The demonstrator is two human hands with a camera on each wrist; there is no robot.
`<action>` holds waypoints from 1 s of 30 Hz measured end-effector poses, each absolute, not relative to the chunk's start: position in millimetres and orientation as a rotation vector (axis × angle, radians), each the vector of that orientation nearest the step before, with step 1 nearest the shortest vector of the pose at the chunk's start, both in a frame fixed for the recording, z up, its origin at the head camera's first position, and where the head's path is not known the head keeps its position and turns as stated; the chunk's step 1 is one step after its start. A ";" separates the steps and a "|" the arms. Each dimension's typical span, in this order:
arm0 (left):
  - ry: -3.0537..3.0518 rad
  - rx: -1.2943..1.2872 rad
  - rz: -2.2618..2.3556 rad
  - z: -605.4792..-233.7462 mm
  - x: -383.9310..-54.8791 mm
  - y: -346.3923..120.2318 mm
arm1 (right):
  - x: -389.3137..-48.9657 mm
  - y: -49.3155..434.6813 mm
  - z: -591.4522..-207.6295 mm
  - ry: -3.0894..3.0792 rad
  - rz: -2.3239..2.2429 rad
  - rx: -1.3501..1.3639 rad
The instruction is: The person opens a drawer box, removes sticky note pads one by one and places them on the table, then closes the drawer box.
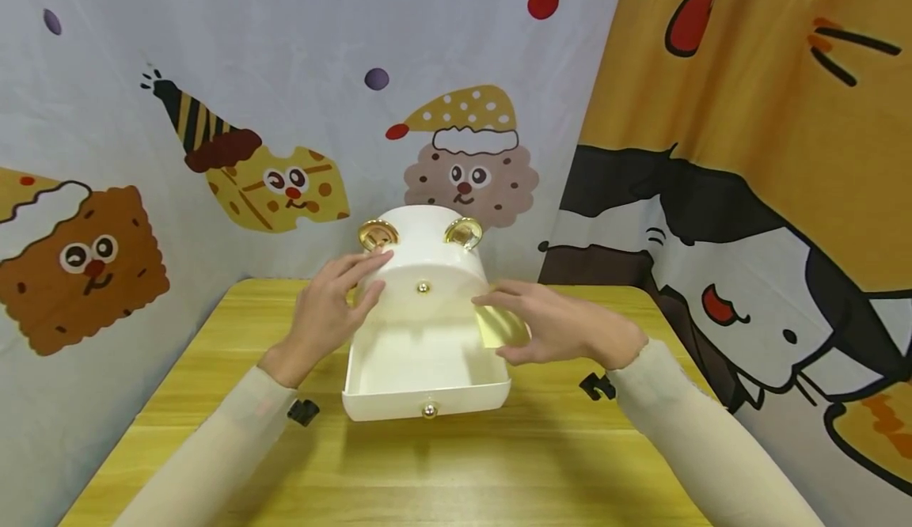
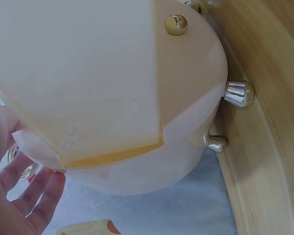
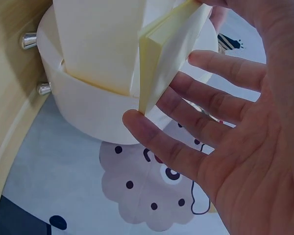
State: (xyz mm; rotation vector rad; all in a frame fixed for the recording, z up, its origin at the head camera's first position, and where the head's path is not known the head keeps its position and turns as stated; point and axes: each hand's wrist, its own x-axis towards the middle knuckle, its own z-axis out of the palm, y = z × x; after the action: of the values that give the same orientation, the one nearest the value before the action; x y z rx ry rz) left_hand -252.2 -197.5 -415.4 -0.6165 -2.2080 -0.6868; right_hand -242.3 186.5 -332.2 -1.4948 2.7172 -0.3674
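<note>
A white rounded storage box with gold ring-shaped ears stands on the table, its lower drawer pulled out toward me. Small gold knobs sit on the upper front and on the drawer front. My left hand rests its spread fingers against the box's left side; in the left wrist view the fingertips are right at the edge of its round face. At the drawer's right side, my right hand pinches a pale yellow pad of sticky notes between thumb and fingers, tilted beside the drawer wall.
The box and drawer stand on a yellow wood-grain table. Behind it hangs a pale cloth printed with cartoon biscuits and cheese, and an orange cartoon curtain hangs at the right. A black bracket shows at each wrist.
</note>
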 end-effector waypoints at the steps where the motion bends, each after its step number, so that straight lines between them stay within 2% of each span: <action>1: -2.205 -0.618 -0.688 -415.4 -252.0 -197.2 | -242.7 187.7 -333.1 2.719 -0.367 -1.495; 30: -2.197 -0.623 -0.682 -414.9 -251.8 -196.8 | -251.2 219.3 -346.5 2.777 -0.420 -1.440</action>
State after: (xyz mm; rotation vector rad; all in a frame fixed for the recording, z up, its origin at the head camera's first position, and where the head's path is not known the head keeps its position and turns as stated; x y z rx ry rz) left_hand -251.8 -196.8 -414.9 -0.6232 -2.1970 -0.6824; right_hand -251.2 219.3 -346.5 -1.4399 2.7770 -0.4196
